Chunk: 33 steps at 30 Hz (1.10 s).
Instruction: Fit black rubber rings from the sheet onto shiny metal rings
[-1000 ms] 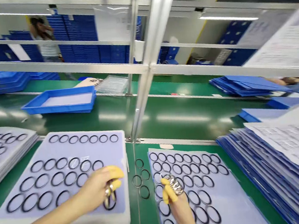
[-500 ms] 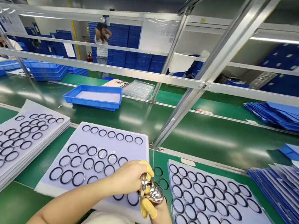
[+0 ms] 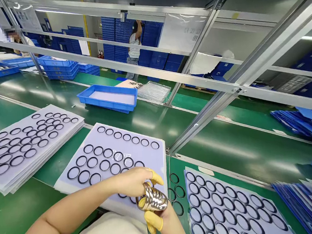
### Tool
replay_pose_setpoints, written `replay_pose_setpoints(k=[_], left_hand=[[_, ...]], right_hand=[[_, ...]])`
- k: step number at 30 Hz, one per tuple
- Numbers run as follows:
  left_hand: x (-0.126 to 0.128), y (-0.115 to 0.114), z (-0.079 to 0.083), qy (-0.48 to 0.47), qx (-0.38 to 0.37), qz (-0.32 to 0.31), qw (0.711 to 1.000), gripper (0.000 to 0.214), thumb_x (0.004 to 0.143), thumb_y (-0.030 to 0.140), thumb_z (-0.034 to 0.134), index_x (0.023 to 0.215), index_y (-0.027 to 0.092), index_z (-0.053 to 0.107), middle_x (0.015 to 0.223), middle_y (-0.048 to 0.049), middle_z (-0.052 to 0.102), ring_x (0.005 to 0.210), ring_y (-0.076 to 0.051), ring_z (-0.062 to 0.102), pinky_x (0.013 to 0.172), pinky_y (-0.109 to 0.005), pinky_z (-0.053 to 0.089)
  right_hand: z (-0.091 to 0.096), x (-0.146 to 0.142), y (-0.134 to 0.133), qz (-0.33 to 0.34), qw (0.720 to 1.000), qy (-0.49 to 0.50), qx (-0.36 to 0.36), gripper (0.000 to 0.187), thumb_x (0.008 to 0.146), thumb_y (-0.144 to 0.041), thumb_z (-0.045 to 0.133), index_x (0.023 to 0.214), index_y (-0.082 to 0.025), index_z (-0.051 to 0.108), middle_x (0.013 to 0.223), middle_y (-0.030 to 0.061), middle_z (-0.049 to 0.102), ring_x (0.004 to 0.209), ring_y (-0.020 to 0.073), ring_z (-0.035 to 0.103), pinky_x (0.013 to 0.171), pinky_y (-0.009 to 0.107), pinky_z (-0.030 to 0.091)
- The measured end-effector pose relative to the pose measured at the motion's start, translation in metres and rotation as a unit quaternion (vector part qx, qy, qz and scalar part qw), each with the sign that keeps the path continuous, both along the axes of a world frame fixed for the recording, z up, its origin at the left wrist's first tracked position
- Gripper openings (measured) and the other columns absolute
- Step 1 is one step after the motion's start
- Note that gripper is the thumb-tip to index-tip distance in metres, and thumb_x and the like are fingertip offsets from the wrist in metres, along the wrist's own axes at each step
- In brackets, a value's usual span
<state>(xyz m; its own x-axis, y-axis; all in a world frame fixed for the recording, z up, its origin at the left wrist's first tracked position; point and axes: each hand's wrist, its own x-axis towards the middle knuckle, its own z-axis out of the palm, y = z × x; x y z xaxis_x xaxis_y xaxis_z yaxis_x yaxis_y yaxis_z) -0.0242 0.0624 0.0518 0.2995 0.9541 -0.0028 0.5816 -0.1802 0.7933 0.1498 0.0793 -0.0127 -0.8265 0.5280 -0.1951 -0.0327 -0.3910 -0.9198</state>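
Note:
A stack of shiny metal rings [image 3: 155, 199] sits between my two hands, tilted on its side. My left hand [image 3: 132, 182] reaches in from the left, closed against the near end of the stack, with one yellow-covered finger sticking out above it. From below, my right hand [image 3: 162, 218] is wrapped round the rings; yellow finger covers show on its fingertips. Some fingers are hidden behind the metal. Under the left forearm lies a pale sheet [image 3: 136, 139] with rows of dark-looking rings. A few loose rings [image 3: 178, 207] rest on the green table right of the hands.
Another ring-covered sheet [image 3: 216, 188] lies at the right, and a pile of sheets with rings [image 3: 44, 143] at the left. Behind stand a blue tray [image 3: 107, 106] and a metal frame post [image 3: 200, 118]. Blue folders [image 3: 307, 205] are stacked far right. Two people are beyond the frame.
A ring held apart in my left hand now lies against the stack, and a left finger has lifted away. The view has shifted left; a person in the background has turned.

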Motion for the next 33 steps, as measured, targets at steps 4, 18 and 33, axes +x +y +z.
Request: replay_pose_setpoints(k=[4, 18, 33], left_hand=[[0.001, -0.002, -0.004, 0.022, 0.006, 0.014, 1.000, 0.059, 0.063, -0.004, 0.045, 0.113, 0.021, 0.064, 0.108, -0.0031, 0.068, 0.097, -0.018, 0.060, 0.078, -0.024, 0.048], [-0.012, -0.017, -0.006, -0.099, -0.034, -0.015, 0.994, 0.053, 0.068, 0.001, 0.051, 0.117, 0.019, 0.061, 0.118, -0.0055, 0.065, 0.104, -0.018, 0.061, 0.089, -0.026, 0.048], [-0.010, -0.024, 0.012, -0.093, 0.080, -0.044, 0.991, 0.027, 0.070, 0.000, 0.059, 0.090, 0.017, 0.064, 0.093, -0.0030, 0.070, 0.086, -0.015, 0.060, 0.084, -0.025, 0.046]], right_hand=[[-0.008, -0.007, -0.008, 0.008, 0.999, -0.008, -0.035, 0.057, 0.053, -0.057, 0.081, 0.086, -0.019, 0.056, 0.047, -0.0064, 0.055, 0.031, 0.0067, 0.041, 0.032, 0.020, 0.036], [0.005, -0.002, -0.004, 0.032, 0.999, -0.014, -0.028, 0.047, 0.064, -0.056, 0.076, 0.082, -0.016, 0.059, 0.044, -0.0058, 0.054, 0.031, 0.0057, 0.040, 0.034, 0.018, 0.033], [0.047, 0.003, -0.011, 0.176, 0.967, -0.017, 0.184, 0.038, 0.082, -0.053, 0.058, 0.096, -0.020, 0.069, 0.065, 0.0002, 0.056, 0.054, 0.0112, 0.047, 0.051, 0.023, 0.044]])
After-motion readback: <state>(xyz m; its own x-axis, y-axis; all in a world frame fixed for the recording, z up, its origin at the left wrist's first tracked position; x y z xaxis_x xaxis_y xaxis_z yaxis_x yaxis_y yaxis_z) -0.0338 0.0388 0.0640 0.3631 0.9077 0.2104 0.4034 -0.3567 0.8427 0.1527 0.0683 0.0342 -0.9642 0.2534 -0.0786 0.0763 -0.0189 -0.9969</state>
